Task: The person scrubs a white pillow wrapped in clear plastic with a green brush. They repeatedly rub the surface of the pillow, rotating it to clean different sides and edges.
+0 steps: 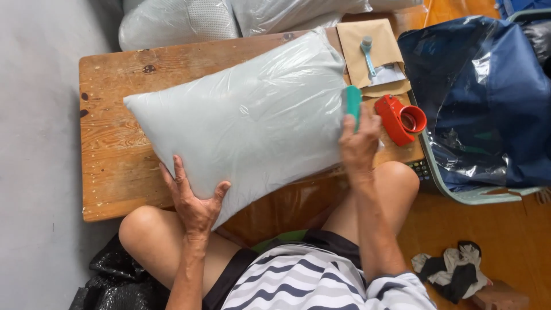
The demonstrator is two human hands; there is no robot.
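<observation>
Nearest to me, the person sits low with bare knees raised and a striped shirt across the lap. A black plastic bag lies on the floor at the near left, and a crumpled black-and-white cloth lies on the orange floor at the near right.

The left hand is spread open, palm and fingers pressed against the near left corner of a plastic-wrapped pillow, bracing it rather than closing round it. The right hand is at the pillow's right end, fingers closed on a small teal flat object held upright against the wrapping. The two hands are well apart, one at each end.

The pillow itself is pale grey-blue in clear, shiny film and lies slanted across the worn wooden counter, its near edge overhanging toward the knees.

Just right of the right hand, a red tape dispenser sits on the counter. Beyond it lie brown envelopes with a light blue brush-like tool on top.

At the right, a basket holds a dark blue bundle in plastic. At the far edge, more wrapped pillows are stacked.
</observation>
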